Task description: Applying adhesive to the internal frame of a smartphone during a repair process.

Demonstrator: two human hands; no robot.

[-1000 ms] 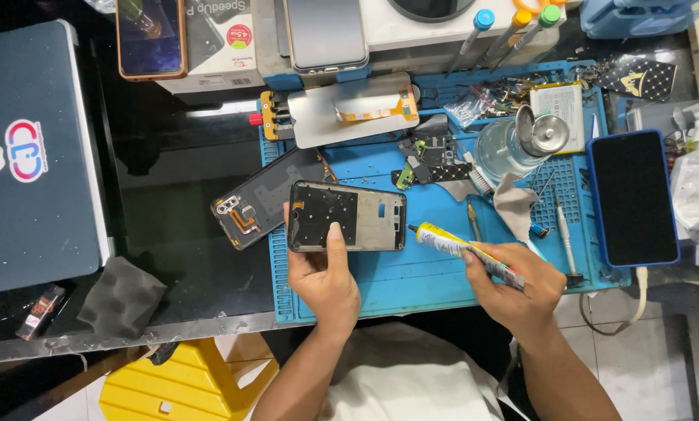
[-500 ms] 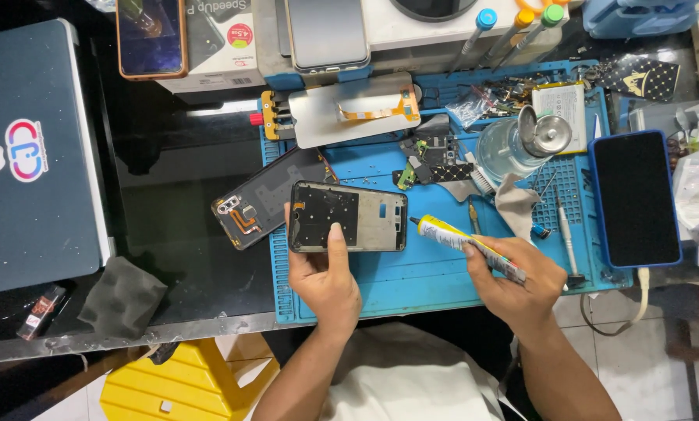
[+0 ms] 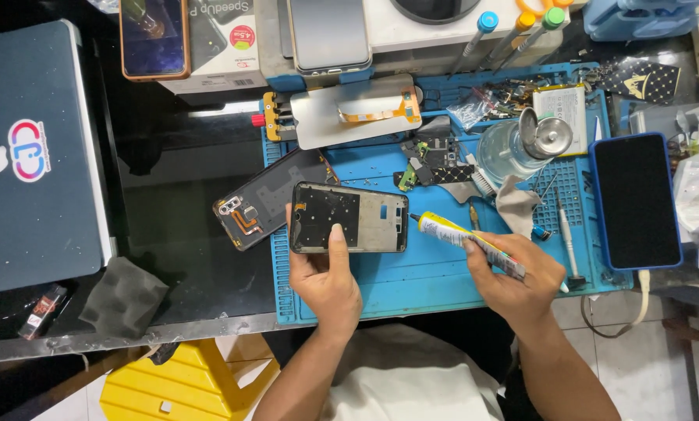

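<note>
My left hand (image 3: pixel 328 279) grips a bare phone frame (image 3: pixel 349 217) by its near edge, thumb on its inner face, holding it flat over the blue work mat (image 3: pixel 412 281). In my right hand (image 3: pixel 513 277) is a yellow glue tube (image 3: pixel 465 239); its nozzle touches the right edge of the phone frame. A dark back cover (image 3: pixel 265 201) with a camera module lies just left of the frame, partly under it.
A phone in a blue case (image 3: pixel 636 200) lies at the mat's right. A glass bottle with a metal top (image 3: pixel 521 144), a screen panel in a clamp (image 3: pixel 349 113), small boards, a screwdriver (image 3: pixel 566 234) and a grey laptop (image 3: pixel 33 160) surround the mat.
The glue tube's tip has moved left, from a short gap to touching the frame's right edge. My left hand and the frame have barely moved.
</note>
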